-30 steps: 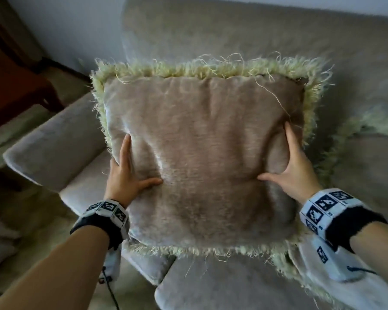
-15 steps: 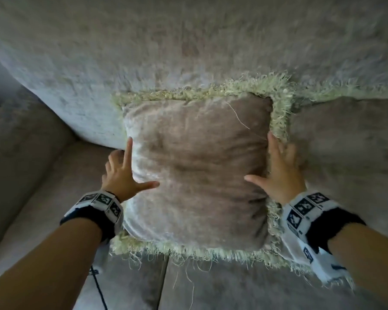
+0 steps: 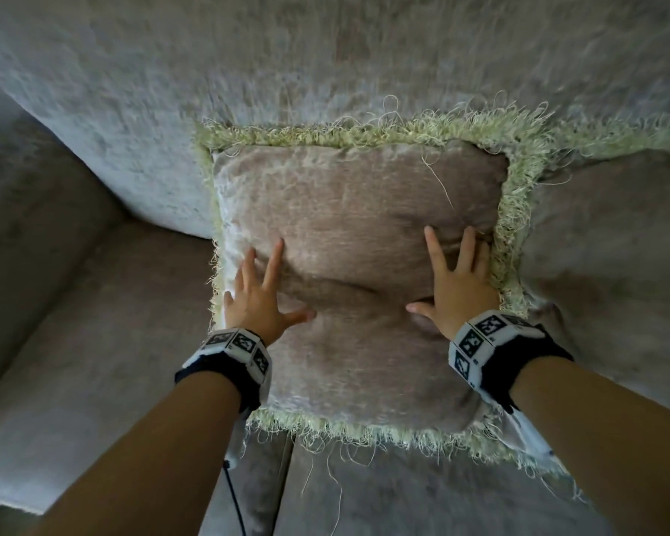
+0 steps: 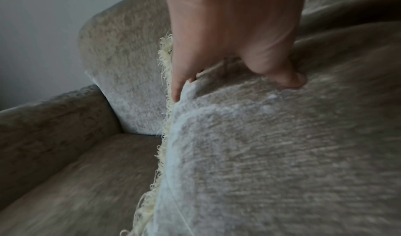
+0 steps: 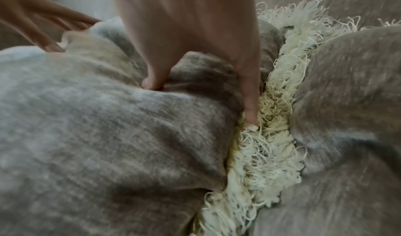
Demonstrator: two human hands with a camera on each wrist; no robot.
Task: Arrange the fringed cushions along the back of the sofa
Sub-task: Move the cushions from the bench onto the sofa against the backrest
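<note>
A beige velvet cushion [image 3: 356,210] with a pale yellow-green fringe leans against the sofa back [image 3: 325,63]. My left hand [image 3: 262,292] lies flat on its left half with fingers spread, and my right hand [image 3: 455,278] presses its right half the same way. The fabric dents between them. In the left wrist view my left hand [image 4: 228,51] pushes its thumb into the cushion [image 4: 282,154] near the fringed edge. In the right wrist view my right hand [image 5: 195,51] presses the cushion [image 5: 97,128] beside the fringe. A second fringed cushion [image 3: 612,241] stands to the right, fringes touching.
The sofa's left armrest [image 3: 35,210] rises at the left, with bare seat [image 3: 93,361] between it and the cushion. A seam between seat cushions [image 3: 283,481] runs toward me below the cushion. A grey wall [image 4: 39,34] shows behind the sofa.
The cushion went from held up in front of the sofa to set against its back. Both hands slid from its side edges onto its front face and now press in.
</note>
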